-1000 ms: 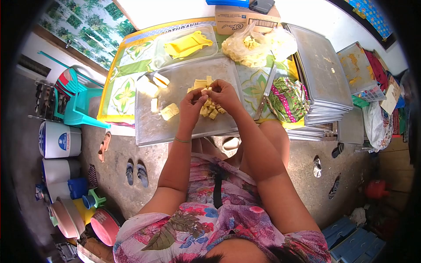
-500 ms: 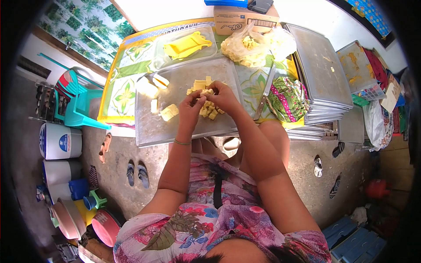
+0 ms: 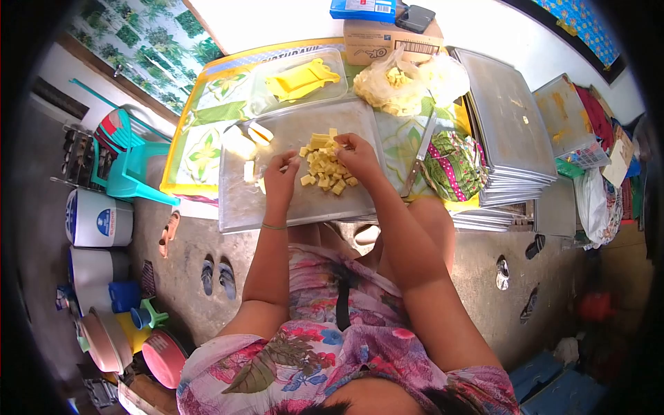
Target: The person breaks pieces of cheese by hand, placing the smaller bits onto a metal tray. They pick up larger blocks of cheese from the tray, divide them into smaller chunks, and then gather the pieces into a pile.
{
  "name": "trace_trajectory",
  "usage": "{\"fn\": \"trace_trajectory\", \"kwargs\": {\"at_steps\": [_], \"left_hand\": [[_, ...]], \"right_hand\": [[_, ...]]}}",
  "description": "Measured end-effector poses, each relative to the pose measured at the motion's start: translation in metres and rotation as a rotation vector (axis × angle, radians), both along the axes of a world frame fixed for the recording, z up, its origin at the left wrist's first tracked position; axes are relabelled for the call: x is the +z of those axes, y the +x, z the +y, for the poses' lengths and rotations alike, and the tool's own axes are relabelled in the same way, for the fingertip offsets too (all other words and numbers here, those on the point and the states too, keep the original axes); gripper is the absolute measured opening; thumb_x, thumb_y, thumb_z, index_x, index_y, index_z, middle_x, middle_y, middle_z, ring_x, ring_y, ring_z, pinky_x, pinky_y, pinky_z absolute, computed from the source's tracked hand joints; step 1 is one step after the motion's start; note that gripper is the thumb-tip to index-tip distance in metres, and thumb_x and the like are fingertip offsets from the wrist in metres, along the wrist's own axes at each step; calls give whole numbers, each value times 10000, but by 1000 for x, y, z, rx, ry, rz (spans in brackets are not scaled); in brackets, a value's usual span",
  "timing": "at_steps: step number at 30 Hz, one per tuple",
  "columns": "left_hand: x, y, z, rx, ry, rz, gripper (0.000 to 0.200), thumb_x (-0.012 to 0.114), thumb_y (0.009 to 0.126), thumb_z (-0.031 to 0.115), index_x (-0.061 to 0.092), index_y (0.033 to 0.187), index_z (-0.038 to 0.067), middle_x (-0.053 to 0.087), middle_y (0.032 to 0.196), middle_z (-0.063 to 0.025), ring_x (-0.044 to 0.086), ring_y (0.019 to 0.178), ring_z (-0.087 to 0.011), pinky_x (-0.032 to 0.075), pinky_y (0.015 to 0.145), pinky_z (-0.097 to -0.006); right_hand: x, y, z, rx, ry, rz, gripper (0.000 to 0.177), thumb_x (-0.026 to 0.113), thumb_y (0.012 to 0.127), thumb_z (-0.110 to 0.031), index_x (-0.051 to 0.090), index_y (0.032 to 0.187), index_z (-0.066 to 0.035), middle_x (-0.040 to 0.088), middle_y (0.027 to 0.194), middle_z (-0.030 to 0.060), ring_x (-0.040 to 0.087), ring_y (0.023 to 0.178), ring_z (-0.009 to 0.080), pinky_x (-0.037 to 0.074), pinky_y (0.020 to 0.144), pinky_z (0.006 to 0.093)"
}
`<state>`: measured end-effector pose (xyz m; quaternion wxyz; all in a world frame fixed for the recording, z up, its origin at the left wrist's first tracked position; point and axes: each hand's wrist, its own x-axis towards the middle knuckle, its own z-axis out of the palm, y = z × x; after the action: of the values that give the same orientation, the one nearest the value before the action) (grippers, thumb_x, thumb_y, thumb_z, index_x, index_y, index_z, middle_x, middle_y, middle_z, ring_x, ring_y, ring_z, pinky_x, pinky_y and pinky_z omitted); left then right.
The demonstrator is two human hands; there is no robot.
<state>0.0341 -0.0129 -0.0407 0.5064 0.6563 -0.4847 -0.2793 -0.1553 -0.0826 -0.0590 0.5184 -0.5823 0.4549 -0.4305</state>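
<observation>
A heap of small pale-yellow cubes [image 3: 325, 166] lies on a metal baking tray [image 3: 238, 200] in front of me. At the heap's left side is my left hand [image 3: 281, 174], fingers curled together; what they hold, if anything, is too small to name. My right hand [image 3: 358, 158] is at the heap's upper right, thumb and fingertips pinched, and I cannot make out what is between them. Larger pale-yellow blocks [image 3: 239, 142] rest on the tray's left part. One block is mostly hidden behind my left hand.
Right of the tray lie a knife [image 3: 420, 149] and a green-and-pink patterned cloth bundle [image 3: 453, 162]. Behind stand a clear tub with yellow sheets [image 3: 302, 79], a plastic bag of yellow pieces [image 3: 391, 83] and a cardboard box [image 3: 387, 41]. Stacked trays [image 3: 508, 124] rise at the right.
My hands have moved apart from over the heap, the left going left and slightly down. More of the cubes now shows between them. The view has shifted slightly.
</observation>
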Motion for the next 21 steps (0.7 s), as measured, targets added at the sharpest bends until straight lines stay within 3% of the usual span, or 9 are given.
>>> {"fn": "trace_trajectory", "kwargs": {"at_steps": [8,13,16,19,20,21], "left_hand": [[-10,51,31,214,-99,-119,218,654,820,139,653,987,0,649,884,-88,594,806,-144,472,737,-283],[-5,66,40,296,-115,-148,203,639,826,114,648,990,-5,659,877,-100,588,765,-151,469,715,-278],[-5,64,48,380,-109,-284,235,621,825,105,624,1035,1,637,934,-129,580,856,-218,459,786,-324],[-20,61,56,419,-257,-574,301,607,821,108,580,1102,5,559,1063,-170,521,1012,-323,427,874,-388],[-25,59,60,413,-188,-563,350,596,838,133,537,1160,9,476,1197,-199,465,1092,-372,383,936,-420],[-27,56,63,409,-172,-543,359,596,839,137,530,1168,9,464,1209,-206,461,1102,-377,379,943,-422]], "right_hand": [[-6,-5,5,20,-98,92,296,627,752,-135,618,1027,-26,632,1031,163,589,994,304,446,881,348],[6,-12,18,-25,-317,182,275,632,740,-128,626,1000,-40,601,1076,163,557,1044,318,427,916,359],[7,-18,22,-35,-386,210,287,636,730,-120,622,1007,-45,556,1151,175,523,1094,323,411,943,368],[4,-22,30,-75,-403,298,354,645,732,-139,596,1072,-54,493,1234,205,470,1156,350,378,981,389],[4,-23,32,-98,-412,337,383,649,735,-150,584,1102,-59,471,1261,218,450,1177,362,365,995,397],[1,-25,33,-138,-403,369,419,650,749,-171,559,1142,-58,444,1283,231,425,1199,369,350,1006,401]]}}
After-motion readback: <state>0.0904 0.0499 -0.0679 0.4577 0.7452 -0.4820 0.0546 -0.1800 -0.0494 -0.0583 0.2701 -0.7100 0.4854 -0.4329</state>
